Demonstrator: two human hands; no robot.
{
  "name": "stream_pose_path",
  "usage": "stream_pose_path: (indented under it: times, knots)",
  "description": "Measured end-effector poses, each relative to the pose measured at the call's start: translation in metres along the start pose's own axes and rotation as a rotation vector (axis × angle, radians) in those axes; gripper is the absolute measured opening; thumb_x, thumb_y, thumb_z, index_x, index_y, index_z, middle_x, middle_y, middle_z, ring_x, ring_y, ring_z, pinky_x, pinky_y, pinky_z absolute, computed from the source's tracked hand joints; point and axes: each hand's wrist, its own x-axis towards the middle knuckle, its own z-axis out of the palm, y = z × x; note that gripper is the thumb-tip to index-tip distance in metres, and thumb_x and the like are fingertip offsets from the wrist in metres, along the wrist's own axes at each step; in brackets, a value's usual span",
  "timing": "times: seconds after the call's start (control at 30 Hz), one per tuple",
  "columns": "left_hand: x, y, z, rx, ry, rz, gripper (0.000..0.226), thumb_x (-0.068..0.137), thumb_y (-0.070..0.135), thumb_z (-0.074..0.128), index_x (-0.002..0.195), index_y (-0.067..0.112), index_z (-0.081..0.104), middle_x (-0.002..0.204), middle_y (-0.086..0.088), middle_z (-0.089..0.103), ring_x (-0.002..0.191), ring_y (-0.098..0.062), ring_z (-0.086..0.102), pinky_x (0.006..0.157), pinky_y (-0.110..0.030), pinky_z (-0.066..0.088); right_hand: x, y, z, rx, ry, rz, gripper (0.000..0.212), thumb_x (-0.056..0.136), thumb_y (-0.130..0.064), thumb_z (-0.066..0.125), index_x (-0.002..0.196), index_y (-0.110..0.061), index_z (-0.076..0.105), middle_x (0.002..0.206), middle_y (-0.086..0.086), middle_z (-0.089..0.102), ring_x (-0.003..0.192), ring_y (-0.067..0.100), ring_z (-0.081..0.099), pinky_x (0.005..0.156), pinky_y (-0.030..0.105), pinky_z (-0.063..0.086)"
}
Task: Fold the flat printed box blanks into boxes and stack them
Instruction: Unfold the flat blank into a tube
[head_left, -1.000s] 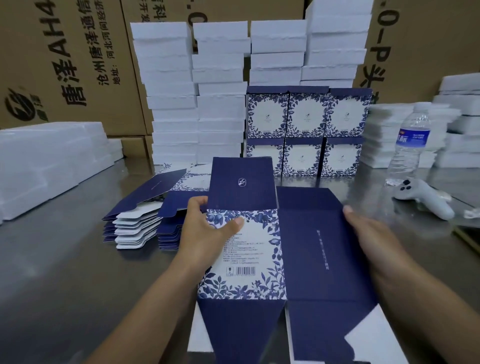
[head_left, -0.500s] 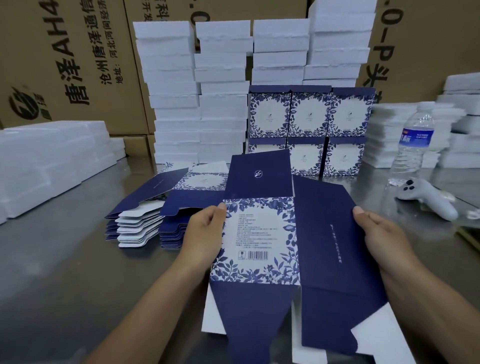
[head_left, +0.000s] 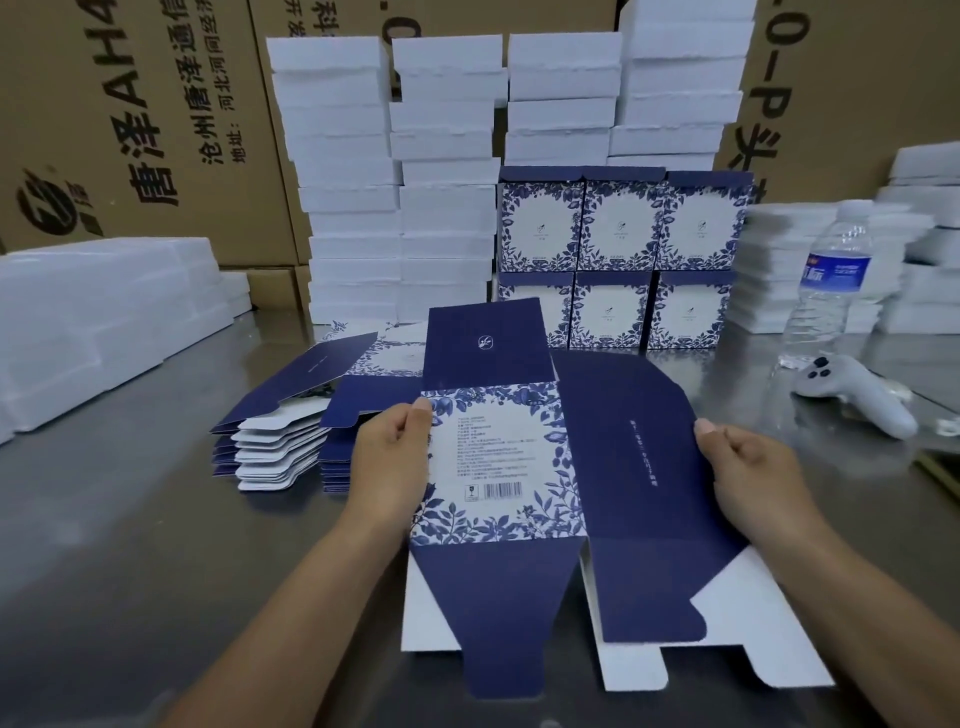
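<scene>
Six folded boxes (head_left: 618, 260) stand stacked at the back of the counter (head_left: 130, 519), a pile of blanks (head_left: 291, 431) waits, and the left hand (head_left: 387, 462) and right hand (head_left: 753, 478) each hold a pinching grip on one unfolded blank (head_left: 545, 457) up front.

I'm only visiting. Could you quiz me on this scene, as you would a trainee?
1. True or false: the left hand and right hand both grip the flat blue floral cardboard box blank by its side edges.
2. How many folded blue floral boxes show stacked behind it?
3. The white plastic controller lies: A) beside the clear plastic water bottle; B) on the blank; C) in a hand.
Key: 1 true; 2 six; 3 A.
</scene>
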Motion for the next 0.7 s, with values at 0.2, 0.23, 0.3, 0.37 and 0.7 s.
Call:
stream_pose_path:
  times: [0.2,0.23,0.3,0.37,0.7]
  knots:
    - [-0.0031,0.0008,0.0041,-0.069,-0.118,-0.091,0.046,0.101,0.036,0.038,0.087,-0.004,0.056,0.075,-0.010,0.050,0.067,-0.018,0.047,0.058,-0.021,0.036,0.0014,0.0007,-0.0048,-0.059,0.072,-0.026,0.043,0.098,-0.022,0.047,0.062,0.001,0.054,0.058,0.005,0.050,0.052,0.014,0.041,0.046,0.016,0.033]
    - [-0.0039,0.0009,0.0047,-0.016,-0.112,-0.032,0.043,0.101,0.032,0.039,0.080,-0.003,0.051,0.070,-0.008,0.044,0.061,-0.013,0.041,0.053,-0.018,0.031,0.0023,0.0013,-0.0051,-0.047,0.072,-0.013,0.042,0.098,-0.023,0.047,0.071,0.008,0.056,0.064,0.010,0.050,0.058,0.017,0.042,0.051,0.023,0.034]
    - [-0.0042,0.0012,0.0049,0.027,-0.093,0.052,0.037,0.102,0.025,0.039,0.070,0.006,0.039,0.063,-0.003,0.032,0.051,-0.007,0.028,0.045,-0.017,0.024,0.0032,0.0022,-0.0049,-0.027,0.069,0.000,0.043,0.098,-0.025,0.047,0.084,0.015,0.057,0.067,0.021,0.049,0.066,0.018,0.042,0.052,0.027,0.032]
    - [-0.0018,0.0004,0.0034,0.028,-0.072,0.062,0.039,0.102,0.023,0.039,0.068,0.003,0.038,0.064,-0.006,0.033,0.054,-0.009,0.029,0.045,-0.018,0.023,0.0023,0.0014,-0.0030,-0.013,0.054,-0.002,0.046,0.098,-0.027,0.047,0.083,0.016,0.054,0.067,0.023,0.045,0.067,0.018,0.040,0.049,0.024,0.031]
    - [0.0025,-0.0021,-0.0016,-0.024,0.014,-0.037,0.039,0.101,0.026,0.041,0.065,0.013,0.037,0.053,0.006,0.037,0.050,-0.008,0.032,0.039,-0.015,0.022,-0.0035,-0.0019,0.0013,0.039,-0.098,-0.012,0.043,0.099,-0.018,0.046,0.081,0.021,0.055,0.072,0.012,0.053,0.066,0.017,0.044,0.042,0.013,0.030]
